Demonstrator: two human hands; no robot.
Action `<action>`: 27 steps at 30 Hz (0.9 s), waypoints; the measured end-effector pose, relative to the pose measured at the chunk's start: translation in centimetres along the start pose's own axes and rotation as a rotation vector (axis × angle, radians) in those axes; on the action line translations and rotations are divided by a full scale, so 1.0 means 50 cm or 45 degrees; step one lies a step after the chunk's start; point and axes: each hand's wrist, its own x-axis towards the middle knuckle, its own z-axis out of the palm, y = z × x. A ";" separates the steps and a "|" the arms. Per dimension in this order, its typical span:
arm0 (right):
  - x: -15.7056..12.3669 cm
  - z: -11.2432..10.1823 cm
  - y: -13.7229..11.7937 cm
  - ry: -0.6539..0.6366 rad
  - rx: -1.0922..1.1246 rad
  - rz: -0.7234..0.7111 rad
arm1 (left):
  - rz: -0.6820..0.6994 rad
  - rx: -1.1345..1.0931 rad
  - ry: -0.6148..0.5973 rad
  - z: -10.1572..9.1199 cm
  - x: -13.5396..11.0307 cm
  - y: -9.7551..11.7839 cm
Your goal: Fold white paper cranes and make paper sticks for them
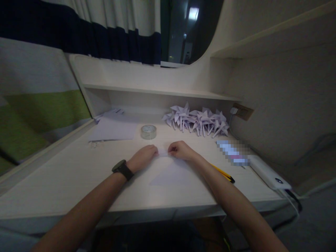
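Observation:
A narrow strip of white paper (163,153) spans the gap between my hands, low over the desk. My left hand (145,156), with a dark watch on the wrist, pinches its left end. At the other end, the bent fingers of my right hand (182,150) close on the strip. Just in front of them a triangular piece of white paper (169,175) lies flat, partly under my right forearm. Behind my left hand stands a roll of clear tape (148,132). Whether the strip is folded or rolled, I cannot tell.
Several white paper pinwheels (198,120) are bunched at the back right. A stack of white paper (114,126) lies at the back left. To the right are a yellow-and-black pen-like tool (223,173), a pixelated phone-like object (232,153) and a white device (269,173) with cables.

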 end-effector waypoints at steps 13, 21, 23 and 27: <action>-0.004 0.036 -0.028 0.195 -0.563 -0.419 | -0.036 -0.384 -0.162 0.007 0.067 -0.049; -0.002 0.046 -0.009 0.191 -0.724 -0.361 | 0.007 -0.380 -0.229 -0.008 0.072 -0.060; -0.004 0.049 -0.005 0.170 -0.725 -0.389 | 0.001 -0.386 -0.227 -0.013 0.070 -0.060; -0.011 0.053 -0.001 0.255 -0.551 -0.351 | 0.008 -0.375 -0.208 -0.026 0.062 -0.057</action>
